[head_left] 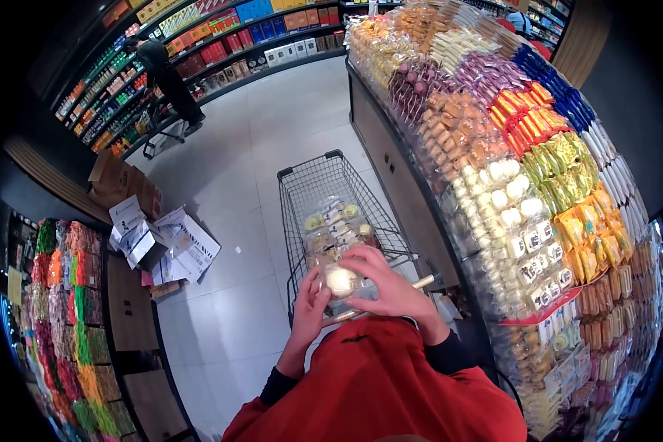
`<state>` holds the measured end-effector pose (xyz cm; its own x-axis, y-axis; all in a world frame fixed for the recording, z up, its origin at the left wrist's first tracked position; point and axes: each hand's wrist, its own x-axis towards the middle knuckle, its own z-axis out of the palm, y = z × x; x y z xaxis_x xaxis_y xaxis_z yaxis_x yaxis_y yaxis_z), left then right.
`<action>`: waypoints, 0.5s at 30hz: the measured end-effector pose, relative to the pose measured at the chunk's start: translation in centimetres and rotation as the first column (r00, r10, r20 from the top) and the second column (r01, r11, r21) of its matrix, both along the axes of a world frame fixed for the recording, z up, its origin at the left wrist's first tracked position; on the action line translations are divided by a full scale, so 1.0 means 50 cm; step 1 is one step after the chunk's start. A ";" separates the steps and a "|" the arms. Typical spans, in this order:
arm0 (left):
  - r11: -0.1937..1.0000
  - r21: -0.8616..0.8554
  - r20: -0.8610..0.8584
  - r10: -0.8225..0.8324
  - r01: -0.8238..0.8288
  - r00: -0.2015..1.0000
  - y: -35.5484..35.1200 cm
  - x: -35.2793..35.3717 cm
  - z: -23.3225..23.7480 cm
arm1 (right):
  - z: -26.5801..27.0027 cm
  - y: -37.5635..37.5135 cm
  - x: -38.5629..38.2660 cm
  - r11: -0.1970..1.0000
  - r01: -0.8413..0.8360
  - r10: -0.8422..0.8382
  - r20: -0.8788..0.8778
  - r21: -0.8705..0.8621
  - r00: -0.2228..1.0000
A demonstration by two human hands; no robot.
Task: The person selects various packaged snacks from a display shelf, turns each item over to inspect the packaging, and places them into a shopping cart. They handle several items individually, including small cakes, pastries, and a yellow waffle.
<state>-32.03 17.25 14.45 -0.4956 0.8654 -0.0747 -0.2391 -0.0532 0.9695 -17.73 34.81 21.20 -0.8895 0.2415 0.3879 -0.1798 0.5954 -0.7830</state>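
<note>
Between my hands, above the near end of a wire shopping cart [291, 195], is a clear plastic package with a round white item [341, 281] in it. My left hand [311, 306] holds the package's left side with bent fingers. On the other side my right hand [379, 280] curves round it, thumb below and fingers above. Inside the cart, just beyond my hands, lie more clear packages [335, 225] with pale and greenish contents. The cart's handle [423, 282] shows to the right of my right hand.
A display of packaged snacks [493, 191] runs along the right. Colourful packs [66, 295] fill a stand at left. Opened cardboard boxes [188, 247] lie on the floor [250, 295]. A person in dark clothes [166, 74] stands by the back shelves [221, 44].
</note>
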 end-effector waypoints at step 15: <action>0.991 0.090 -0.019 0.101 -0.099 0.995 -0.041 0.008 0.043 | -0.093 -0.069 -0.034 0.444 0.043 -0.041 0.028 -0.895 0.999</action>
<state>-31.62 15.18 16.59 -0.5807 0.8140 0.0135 -0.2050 -0.1623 0.9652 -19.42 31.35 16.52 -0.8686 0.4907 -0.0686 -0.1728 -0.4297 -0.8863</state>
